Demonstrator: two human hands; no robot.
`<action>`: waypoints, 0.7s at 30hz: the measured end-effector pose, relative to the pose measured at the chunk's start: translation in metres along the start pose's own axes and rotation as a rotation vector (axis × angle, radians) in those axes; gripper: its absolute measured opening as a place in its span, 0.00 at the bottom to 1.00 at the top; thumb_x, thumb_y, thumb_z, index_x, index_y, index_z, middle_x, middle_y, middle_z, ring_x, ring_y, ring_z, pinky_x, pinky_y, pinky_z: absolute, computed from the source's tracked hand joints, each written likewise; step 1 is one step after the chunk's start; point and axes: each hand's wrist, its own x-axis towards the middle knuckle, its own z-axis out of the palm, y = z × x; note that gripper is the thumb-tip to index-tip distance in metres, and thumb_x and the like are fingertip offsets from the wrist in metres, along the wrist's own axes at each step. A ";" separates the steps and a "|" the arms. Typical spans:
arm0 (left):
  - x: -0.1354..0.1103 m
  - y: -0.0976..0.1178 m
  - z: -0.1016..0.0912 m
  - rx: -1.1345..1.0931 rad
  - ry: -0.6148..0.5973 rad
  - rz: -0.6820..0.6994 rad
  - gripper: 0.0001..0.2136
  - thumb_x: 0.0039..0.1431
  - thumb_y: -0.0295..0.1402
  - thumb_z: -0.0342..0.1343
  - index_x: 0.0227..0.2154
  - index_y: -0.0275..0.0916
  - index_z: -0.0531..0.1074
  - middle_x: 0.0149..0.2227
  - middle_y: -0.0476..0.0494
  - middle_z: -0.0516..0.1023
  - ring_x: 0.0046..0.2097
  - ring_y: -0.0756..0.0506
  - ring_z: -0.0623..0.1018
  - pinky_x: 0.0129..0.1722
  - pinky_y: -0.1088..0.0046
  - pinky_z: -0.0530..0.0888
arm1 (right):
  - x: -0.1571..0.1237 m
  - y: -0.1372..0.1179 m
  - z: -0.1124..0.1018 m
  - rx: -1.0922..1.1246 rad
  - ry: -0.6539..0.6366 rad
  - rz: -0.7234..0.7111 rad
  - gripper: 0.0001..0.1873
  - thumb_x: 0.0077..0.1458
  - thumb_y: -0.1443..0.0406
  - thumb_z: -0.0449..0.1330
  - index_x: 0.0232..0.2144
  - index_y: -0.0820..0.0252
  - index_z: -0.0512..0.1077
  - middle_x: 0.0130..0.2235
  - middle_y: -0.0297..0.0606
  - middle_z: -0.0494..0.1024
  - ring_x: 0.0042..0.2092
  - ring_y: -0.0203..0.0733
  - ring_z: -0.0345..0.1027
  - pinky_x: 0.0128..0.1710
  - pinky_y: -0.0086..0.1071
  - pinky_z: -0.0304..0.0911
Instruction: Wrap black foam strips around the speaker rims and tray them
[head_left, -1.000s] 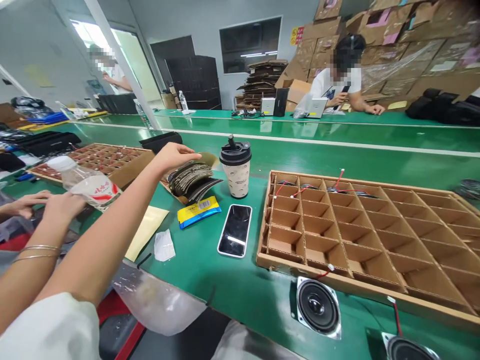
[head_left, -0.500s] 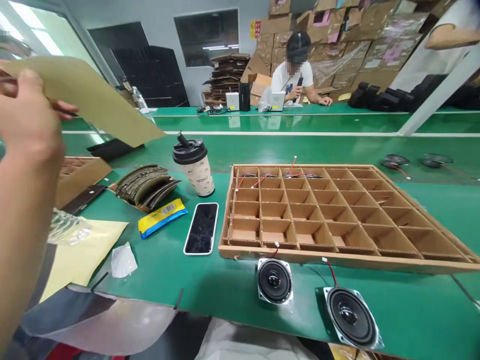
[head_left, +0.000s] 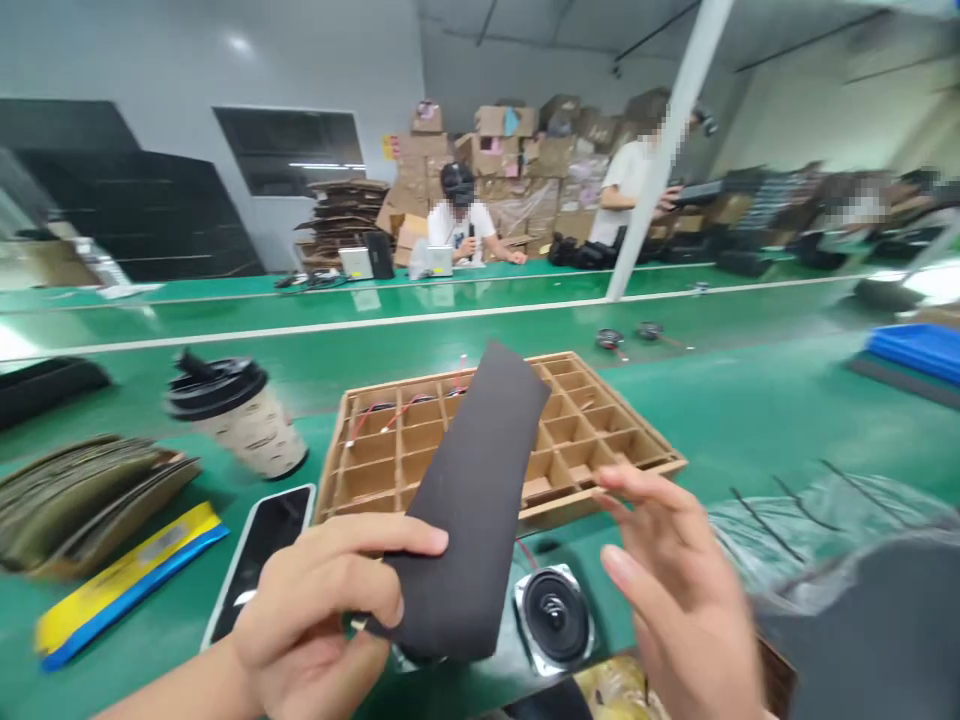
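Observation:
My left hand (head_left: pixel 322 600) pinches the lower end of a flat black sheet (head_left: pixel 480 470), which stands tilted up in front of me. My right hand (head_left: pixel 682 580) is raised to the right of the sheet, its fingers apart and nothing in it. On the table between the hands lies a square-framed speaker (head_left: pixel 555 618), cone up, with a red wire. Another speaker is mostly hidden under the sheet's lower end. Behind the sheet sits a divided cardboard tray (head_left: pixel 562 512); wired parts lie in its far left compartments, and the sheet covers its middle.
A phone (head_left: pixel 259 550), a yellow-and-blue packet (head_left: pixel 131 580), a lidded cup (head_left: pixel 251 425) and a bundle of curved card pieces (head_left: pixel 90 505) are at left. Two more speakers (head_left: pixel 610 339) lie beyond the tray. Clear plastic (head_left: pixel 810 515) is at right. People sit or stand across the table.
My view has swung right. My left hand has come from the far left to the middle; it held a tan sheet face before, a black one now. My right hand has entered view.

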 end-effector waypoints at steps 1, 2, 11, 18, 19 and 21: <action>0.008 -0.008 0.013 -0.065 -0.012 0.064 0.08 0.48 0.21 0.49 0.27 0.42 0.66 0.36 0.48 0.81 0.36 0.50 0.81 0.30 0.80 0.76 | 0.006 0.003 0.002 0.080 0.014 0.054 0.38 0.53 0.50 0.64 0.60 0.49 0.54 0.62 0.40 0.57 0.63 0.39 0.54 0.64 0.34 0.56; 0.017 -0.014 0.026 -0.120 -0.028 0.105 0.09 0.48 0.19 0.48 0.29 0.41 0.66 0.38 0.45 0.81 0.39 0.49 0.81 0.31 0.80 0.76 | 0.012 0.006 0.003 0.177 -0.036 0.147 0.43 0.50 0.48 0.65 0.61 0.47 0.50 0.62 0.39 0.58 0.62 0.38 0.57 0.62 0.31 0.58; 0.089 -0.019 0.156 -0.112 -0.479 0.013 0.11 0.59 0.27 0.47 0.44 0.41 0.65 0.47 0.43 0.78 0.46 0.48 0.80 0.44 0.73 0.75 | 0.028 0.019 -0.068 0.110 0.285 0.382 0.44 0.47 0.34 0.55 0.47 0.67 0.59 0.28 0.36 0.69 0.17 0.26 0.54 0.15 0.21 0.53; 0.121 -0.024 0.205 0.450 -1.008 -0.089 0.11 0.56 0.34 0.55 0.29 0.31 0.78 0.33 0.28 0.80 0.42 0.31 0.79 0.42 0.56 0.73 | 0.020 0.050 -0.160 -0.321 0.434 0.557 0.25 0.65 0.62 0.53 0.60 0.65 0.53 0.39 0.40 0.70 0.23 0.22 0.58 0.16 0.13 0.53; 0.122 -0.026 0.205 0.453 -1.013 -0.059 0.11 0.57 0.34 0.54 0.28 0.32 0.78 0.33 0.29 0.80 0.42 0.32 0.79 0.45 0.56 0.72 | 0.019 0.053 -0.163 -0.360 0.433 0.560 0.27 0.64 0.64 0.53 0.62 0.64 0.50 0.44 0.44 0.69 0.27 0.23 0.61 0.18 0.13 0.56; 0.126 -0.029 0.200 0.457 -1.007 -0.021 0.13 0.59 0.35 0.52 0.28 0.32 0.78 0.33 0.31 0.81 0.40 0.35 0.79 0.47 0.57 0.70 | 0.019 0.056 -0.160 -0.397 0.401 0.555 0.31 0.65 0.66 0.51 0.65 0.60 0.44 0.51 0.47 0.66 0.32 0.26 0.65 0.21 0.15 0.62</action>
